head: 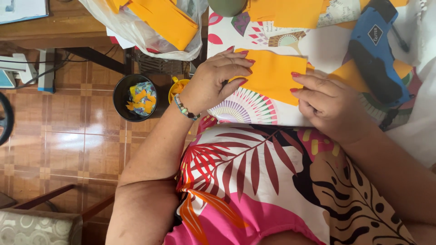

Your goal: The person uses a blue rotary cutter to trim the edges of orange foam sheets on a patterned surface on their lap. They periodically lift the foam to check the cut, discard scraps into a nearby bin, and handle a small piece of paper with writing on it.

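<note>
Flat orange paper sheet point(272, 75), plain; blue plastic glue gun point(373, 43) at 2 o'clock; white floral-patterned tablecloth point(247, 109); brown floor tiles point(68, 136).
</note>
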